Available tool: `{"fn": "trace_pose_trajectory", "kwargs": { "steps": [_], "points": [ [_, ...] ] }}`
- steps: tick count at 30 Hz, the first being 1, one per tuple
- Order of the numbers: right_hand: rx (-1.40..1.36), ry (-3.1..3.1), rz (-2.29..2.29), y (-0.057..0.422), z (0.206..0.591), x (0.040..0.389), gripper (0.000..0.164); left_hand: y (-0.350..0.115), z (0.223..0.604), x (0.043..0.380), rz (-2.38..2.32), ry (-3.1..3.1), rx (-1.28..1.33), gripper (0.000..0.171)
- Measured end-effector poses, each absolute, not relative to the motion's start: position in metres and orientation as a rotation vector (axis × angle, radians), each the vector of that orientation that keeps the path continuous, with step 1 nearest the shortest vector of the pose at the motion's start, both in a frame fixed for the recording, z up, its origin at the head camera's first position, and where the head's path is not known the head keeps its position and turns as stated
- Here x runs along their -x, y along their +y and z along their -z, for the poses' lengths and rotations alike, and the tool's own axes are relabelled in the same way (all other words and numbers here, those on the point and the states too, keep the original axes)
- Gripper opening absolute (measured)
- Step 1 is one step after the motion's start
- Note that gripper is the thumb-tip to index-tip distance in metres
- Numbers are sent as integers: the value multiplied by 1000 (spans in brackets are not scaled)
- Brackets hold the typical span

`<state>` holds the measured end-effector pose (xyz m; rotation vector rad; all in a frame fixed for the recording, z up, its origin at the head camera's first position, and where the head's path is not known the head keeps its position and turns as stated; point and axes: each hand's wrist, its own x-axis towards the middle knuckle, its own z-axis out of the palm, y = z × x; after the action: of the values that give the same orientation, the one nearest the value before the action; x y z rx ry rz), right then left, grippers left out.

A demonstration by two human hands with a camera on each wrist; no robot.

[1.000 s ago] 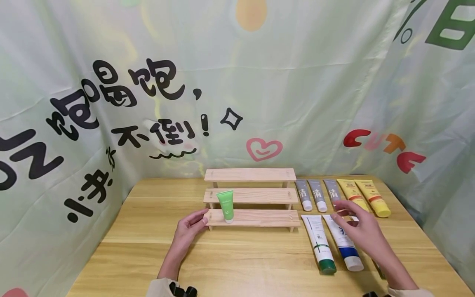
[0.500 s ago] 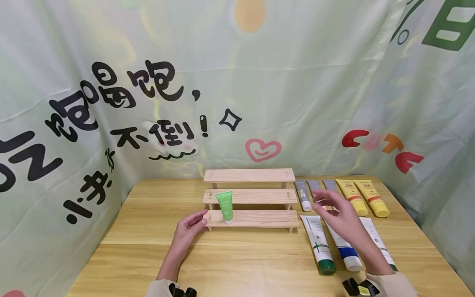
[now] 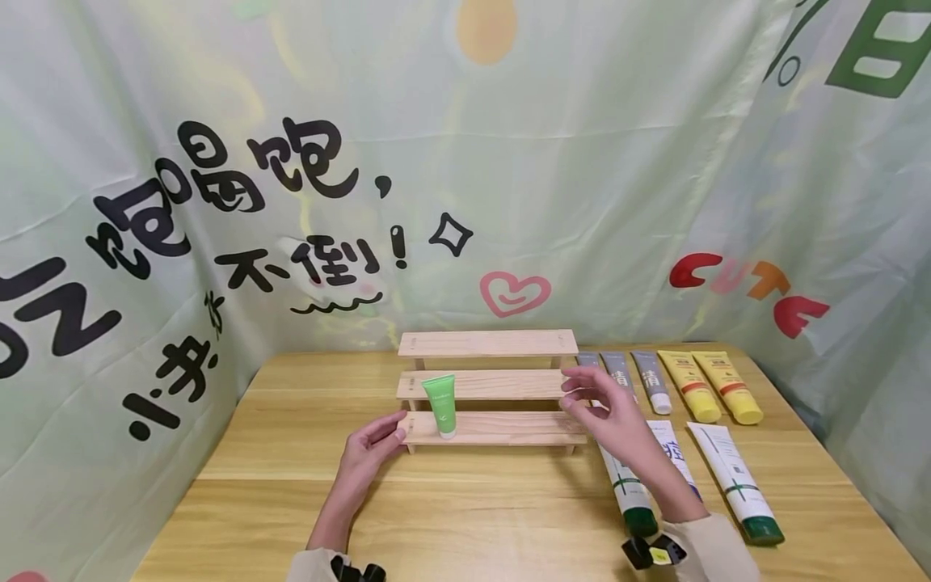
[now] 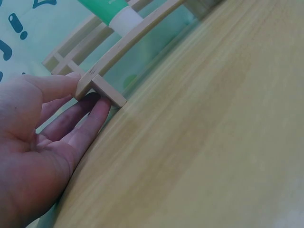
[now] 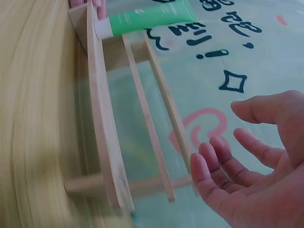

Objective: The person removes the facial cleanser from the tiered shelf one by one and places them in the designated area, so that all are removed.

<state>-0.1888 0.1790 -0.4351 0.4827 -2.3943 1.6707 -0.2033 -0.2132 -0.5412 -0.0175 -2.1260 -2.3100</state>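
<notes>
A three-step wooden display rack (image 3: 509,427) stands on the table. Upright on its lowest step, toward the left, is a small green squeeze tube (image 3: 440,404) with its white cap down. My left hand (image 3: 369,451) holds the left end of that step; in the left wrist view the thumb is at the board's end and the fingers (image 4: 97,114) are against the leg beneath. At the rack's right end hovers my right hand (image 3: 614,419), fingers loosely bent and apart. The right wrist view shows nothing between the right thumb and fingers (image 5: 237,171).
Right of the rack lie several grey tubes (image 3: 650,381) and two yellow tubes (image 3: 687,384). In front of them are white tubes, one green-capped (image 3: 735,481) at the right, another (image 3: 629,485) and a blue-marked one (image 3: 672,449) partly behind my right arm. A printed curtain (image 3: 582,202) hangs behind.
My right hand has moved left, from over the white and grey tubes to the rack's right end, uncovering the rightmost white tube. The left hand and the green tube have stayed in place.
</notes>
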Motion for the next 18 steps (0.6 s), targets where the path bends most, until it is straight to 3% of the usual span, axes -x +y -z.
{"fn": "trace_pose_trajectory", "kwargs": {
  "steps": [18],
  "points": [
    [-672, -2209, -1911, 107, 450, 208, 36, -214, 542, 203, 2305, -2127, 18, 38]
  ]
}}
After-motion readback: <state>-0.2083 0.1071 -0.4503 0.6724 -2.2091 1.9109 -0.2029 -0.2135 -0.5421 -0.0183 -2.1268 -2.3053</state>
